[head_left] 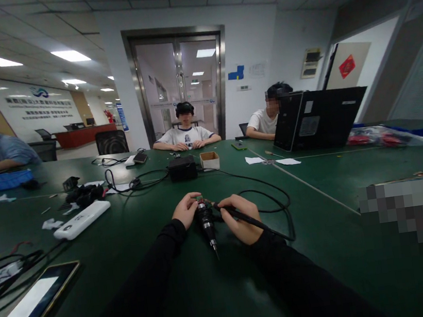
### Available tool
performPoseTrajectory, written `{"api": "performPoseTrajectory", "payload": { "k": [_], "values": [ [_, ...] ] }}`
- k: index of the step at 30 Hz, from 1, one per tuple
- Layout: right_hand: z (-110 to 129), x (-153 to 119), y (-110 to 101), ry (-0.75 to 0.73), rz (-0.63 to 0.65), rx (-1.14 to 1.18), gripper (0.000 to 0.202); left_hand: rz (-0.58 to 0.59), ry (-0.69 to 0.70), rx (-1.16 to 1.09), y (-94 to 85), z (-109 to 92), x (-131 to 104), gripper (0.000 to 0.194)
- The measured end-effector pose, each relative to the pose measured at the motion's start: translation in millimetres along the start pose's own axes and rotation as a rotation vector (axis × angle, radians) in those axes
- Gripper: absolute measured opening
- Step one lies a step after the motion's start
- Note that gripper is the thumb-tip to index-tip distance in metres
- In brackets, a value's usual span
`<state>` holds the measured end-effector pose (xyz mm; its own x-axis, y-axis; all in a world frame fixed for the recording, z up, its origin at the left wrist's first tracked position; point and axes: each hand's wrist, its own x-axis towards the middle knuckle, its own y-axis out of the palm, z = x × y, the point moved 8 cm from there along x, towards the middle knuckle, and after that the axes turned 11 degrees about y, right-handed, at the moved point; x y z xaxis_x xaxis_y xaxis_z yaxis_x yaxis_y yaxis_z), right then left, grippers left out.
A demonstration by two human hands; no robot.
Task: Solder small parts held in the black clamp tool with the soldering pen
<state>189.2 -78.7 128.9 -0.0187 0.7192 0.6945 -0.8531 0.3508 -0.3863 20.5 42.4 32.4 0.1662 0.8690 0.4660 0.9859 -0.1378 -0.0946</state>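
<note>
My right hand (242,219) is closed around a black pen-like tool (248,219) with a cable, its tip pointing left at a small green part (200,199). Bent fingers of my left hand (185,211) press on that small part from the left; the fingertips partly hide it. Between my hands a black and silver screwdriver-like tool (206,224) lies on the green table (166,289), its thin metal tip towards me. The small part is at its far end.
Ahead stand a black box (182,168) and an open cardboard box (210,161). Cables loop to the right. On the left lie a white power bank (82,220) and a phone (32,312). Three people sit around the table; a black computer case (319,119) stands right.
</note>
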Motion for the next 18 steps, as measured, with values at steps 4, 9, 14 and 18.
{"api": "performPoseTrajectory", "payload": {
  "k": [4, 9, 14, 18],
  "values": [
    [-1.6, -1.2, 1.9, -0.002, 0.012, -0.002, 0.011, -0.007, 0.002, 0.007, -0.2, 2.3, 0.6, 0.03],
    [-3.2, -1.6, 2.8, -0.003, 0.016, 0.003, 0.012, -0.002, -0.006, 0.008, 0.4, 2.7, 0.6, 0.03],
    [-1.2, -2.0, 2.4, -0.012, 0.014, 0.008, 0.011, 0.0, -0.002, 0.008, 1.4, -3.0, -0.5, 0.028],
    [-1.2, -1.8, 2.8, -0.004, 0.02, 0.015, 0.011, -0.006, -0.006, 0.004, 1.4, -3.1, -0.3, 0.028]
  ]
}}
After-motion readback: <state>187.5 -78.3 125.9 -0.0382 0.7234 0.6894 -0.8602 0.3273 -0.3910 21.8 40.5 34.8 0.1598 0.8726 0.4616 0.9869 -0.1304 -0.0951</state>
